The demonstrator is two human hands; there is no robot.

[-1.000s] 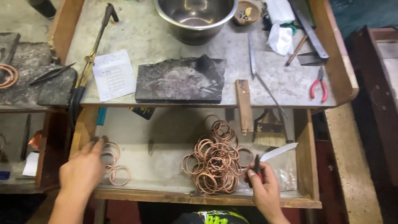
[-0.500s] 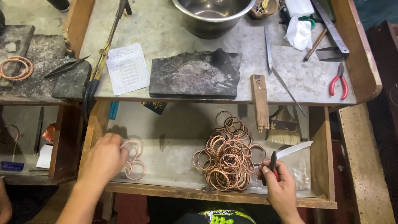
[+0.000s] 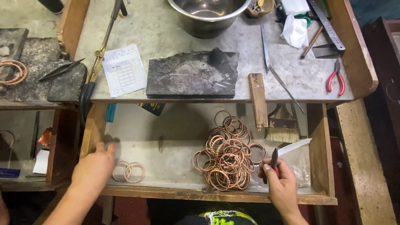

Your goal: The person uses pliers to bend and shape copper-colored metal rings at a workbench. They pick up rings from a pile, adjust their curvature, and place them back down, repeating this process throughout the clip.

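Note:
My left hand (image 3: 93,168) rests at the left side of the open wooden drawer (image 3: 208,195), fingers spread, just left of two copper rings (image 3: 129,171) lying flat. It holds nothing. A tangled pile of several copper rings (image 3: 227,156) lies in the middle of the drawer. My right hand (image 3: 281,183) sits at the pile's right edge and grips a dark pair of pliers (image 3: 273,160) with a red handle, jaws pointing up.
On the bench top stand a dark soldering block (image 3: 192,75), a steel bowl (image 3: 206,14), a paper sheet (image 3: 124,70), red pliers (image 3: 335,79), files and a ruler. A brush (image 3: 283,127) and a wooden bench pin (image 3: 258,100) overhang the drawer. More copper rings (image 3: 14,71) lie at far left.
My left hand has slid left off the two copper rings, leaving them lying uncovered. My right hand stays by the pile with the pliers.

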